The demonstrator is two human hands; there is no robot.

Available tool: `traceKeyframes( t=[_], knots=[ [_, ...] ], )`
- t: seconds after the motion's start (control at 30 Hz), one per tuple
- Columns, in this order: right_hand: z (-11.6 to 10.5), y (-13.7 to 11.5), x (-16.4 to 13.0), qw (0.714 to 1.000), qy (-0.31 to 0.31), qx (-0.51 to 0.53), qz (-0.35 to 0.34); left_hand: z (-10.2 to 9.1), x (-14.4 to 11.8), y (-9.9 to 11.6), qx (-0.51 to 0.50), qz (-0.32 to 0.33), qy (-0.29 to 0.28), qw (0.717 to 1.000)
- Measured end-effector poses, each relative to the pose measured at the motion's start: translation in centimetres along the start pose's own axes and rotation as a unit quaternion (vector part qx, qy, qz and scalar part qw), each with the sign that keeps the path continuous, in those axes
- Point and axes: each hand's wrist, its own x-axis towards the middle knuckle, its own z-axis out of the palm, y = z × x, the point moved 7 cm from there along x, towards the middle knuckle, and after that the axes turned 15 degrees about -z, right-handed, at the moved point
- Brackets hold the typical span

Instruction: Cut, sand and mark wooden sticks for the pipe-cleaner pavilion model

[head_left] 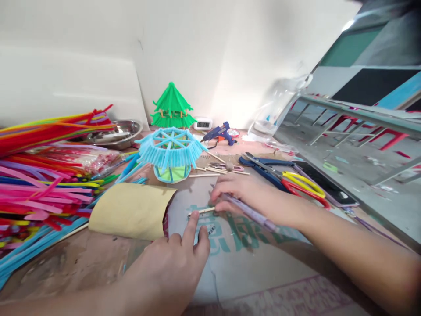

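Note:
A short thin wooden stick (205, 211) lies on the grey printed sheet (263, 267). My left hand (171, 263) presses the stick's left end with an outstretched index fingertip; the thumb is apart and the other fingers are curled. At the stick's right end are the fingertips of my right hand (240, 193), which also holds a slim purple pen (251, 213) slanting across under the palm. Whether those fingertips pinch the stick is hard to make out. Just left of the stick, a curled yellow sheet (131, 210) arches over the table.
Behind stand a blue-and-green pipe-cleaner model (173, 151) and a green tiered roof (173, 105). Pipe cleaners (39, 188) heap up at left beside a metal bowl (131, 129). A glue gun (220, 134), blue-handled pliers (263, 166), scissors (302, 184) and a phone (324, 184) lie rearward and right.

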Motion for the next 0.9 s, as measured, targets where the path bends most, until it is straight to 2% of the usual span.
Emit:
traceKeyframes(
  t=[0.07,0.2,0.27,0.43,0.57,0.7,0.8,0.9],
  knots=[
    [0.4,0.2,-0.4,0.999,-0.040,-0.003,0.021,0.2,0.2,0.1,0.008,-0.007,-0.005,1.000],
    [0.9,-0.4,-0.4,0.999,-0.049,-0.011,0.012,-0.6,0.3,0.2,0.032,-0.009,-0.010,0.999],
    [0.1,-0.2,-0.4,0.999,-0.019,-0.048,0.014,-1.1,0.2,0.1,0.042,-0.013,-0.012,0.999],
    [-3.4,2.3,-0.7,0.979,0.111,-0.165,0.045,-1.5,0.1,0.0,0.047,-0.021,0.008,0.999],
    [-3.2,4.1,-0.4,0.968,0.143,-0.199,0.059,-1.5,0.1,0.0,0.052,-0.015,0.010,0.998],
    [-2.4,4.7,-0.1,0.968,0.137,-0.203,0.057,-1.9,0.1,-0.2,0.054,-0.017,-0.004,0.998],
    [-3.4,4.6,-0.6,0.976,0.112,-0.179,0.048,-1.9,0.1,-0.2,0.052,-0.012,-0.016,0.998],
    [-4.9,4.3,-1.5,0.988,0.061,-0.141,0.030,-1.7,0.3,-0.2,0.052,-0.008,-0.019,0.998]
  ],
)
